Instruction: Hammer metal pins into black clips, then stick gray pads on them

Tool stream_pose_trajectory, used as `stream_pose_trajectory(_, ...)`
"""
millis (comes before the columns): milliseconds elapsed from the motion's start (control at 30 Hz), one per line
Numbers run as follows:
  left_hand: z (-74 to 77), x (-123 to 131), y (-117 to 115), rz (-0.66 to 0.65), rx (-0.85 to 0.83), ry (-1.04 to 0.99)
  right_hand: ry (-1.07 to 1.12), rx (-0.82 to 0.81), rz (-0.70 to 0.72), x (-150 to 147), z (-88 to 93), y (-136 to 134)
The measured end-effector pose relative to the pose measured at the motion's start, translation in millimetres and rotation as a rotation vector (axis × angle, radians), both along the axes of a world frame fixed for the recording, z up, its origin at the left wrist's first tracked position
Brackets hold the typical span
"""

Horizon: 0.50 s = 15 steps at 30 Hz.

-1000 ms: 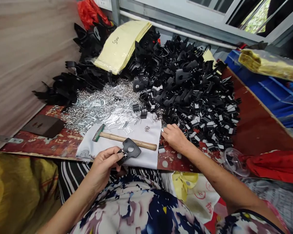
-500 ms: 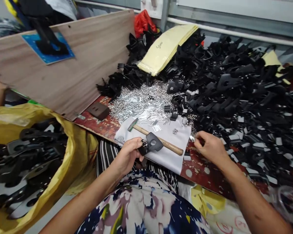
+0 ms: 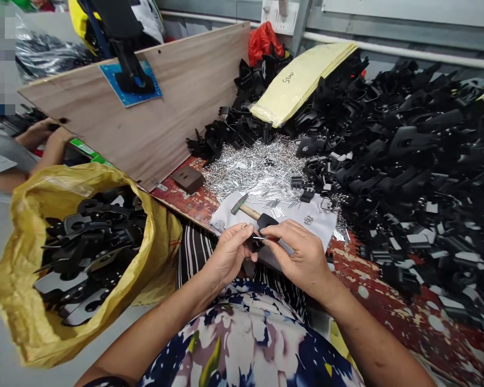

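Note:
My left hand [image 3: 229,251] is closed on a black plastic part [image 3: 267,220], which is partly covered by my fingers. With thumb and forefinger, my right hand [image 3: 301,253] pinches a thin metal pin [image 3: 259,237] against the near end of that part. Whether the pin sits inside a hole cannot be seen. Beneath both hands is a white cloth [image 3: 228,210] at the table edge. A hammer [image 3: 248,208] lies on it, its wooden handle mostly hidden behind the part and my right hand. Just beyond the cloth spreads a heap of metal pins [image 3: 254,166].
Black plastic parts [image 3: 411,145] are piled along the right and back. A yellow sack [image 3: 16,301] of black parts stands at left. A wooden board [image 3: 201,86] borders the table, a brown block [image 3: 188,179] near its foot. Another person's arms [image 3: 50,142] show far left.
My right hand has come left from the pins beside the cloth to the black part, now with a pin in its fingers. The view has shifted left.

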<state>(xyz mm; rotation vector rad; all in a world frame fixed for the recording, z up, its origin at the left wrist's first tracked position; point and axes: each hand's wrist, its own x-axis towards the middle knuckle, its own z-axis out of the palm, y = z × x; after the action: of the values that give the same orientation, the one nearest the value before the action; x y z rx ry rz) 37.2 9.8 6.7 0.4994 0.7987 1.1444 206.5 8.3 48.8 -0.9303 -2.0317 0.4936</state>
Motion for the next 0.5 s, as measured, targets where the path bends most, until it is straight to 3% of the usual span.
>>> stream_pose_trajectory(267,-7.4,-2,-4,0.012,-0.022,-0.07,-0.115,0.046,-0.008,-4,1.6,2)
stream_pose_trajectory(400,-7.0,-1,-6,0.028,-0.014,-0.085,-0.278,0.161,-0.028,-9,8.0,-3)
stream_pose_trajectory(500,-6.0,2,-7,0.08,-0.014,-0.093,-0.428,0.354,-0.007,-20,10.3,-5)
